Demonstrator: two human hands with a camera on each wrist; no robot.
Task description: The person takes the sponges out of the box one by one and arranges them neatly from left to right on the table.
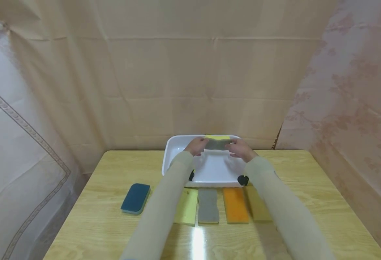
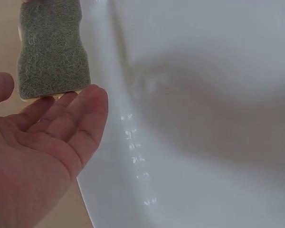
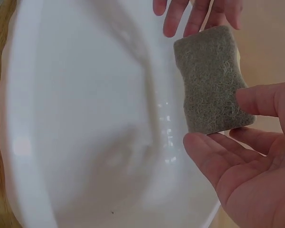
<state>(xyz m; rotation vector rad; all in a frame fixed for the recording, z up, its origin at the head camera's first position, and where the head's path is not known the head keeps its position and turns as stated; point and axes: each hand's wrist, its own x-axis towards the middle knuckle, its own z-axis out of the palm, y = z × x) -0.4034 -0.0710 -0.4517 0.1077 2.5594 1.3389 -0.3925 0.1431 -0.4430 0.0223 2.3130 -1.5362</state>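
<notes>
A scouring sponge point(image 1: 218, 144) with a grey abrasive face and a yellow foam back is held above the far side of a white tray point(image 1: 214, 168). At one end my right hand point(image 3: 251, 166) pinches it, thumb on the grey face and fingers beneath. My left hand point(image 2: 42, 156) touches the opposite end with nearly straight fingers, its thumb apart from the sponge. The sponge's long sides curve inward, and its grey face is turned to the cameras. Most of the foam is hidden behind that face.
In front of the tray lie a pale yellow sponge point(image 1: 187, 207), a grey sponge point(image 1: 208, 206), an orange sponge point(image 1: 236, 206) and a tan one point(image 1: 259, 206), partly behind my right sleeve. A dark blue sponge point(image 1: 136, 198) lies left on the wooden table point(image 1: 96, 216). Curtains point(image 1: 190, 72) hang behind.
</notes>
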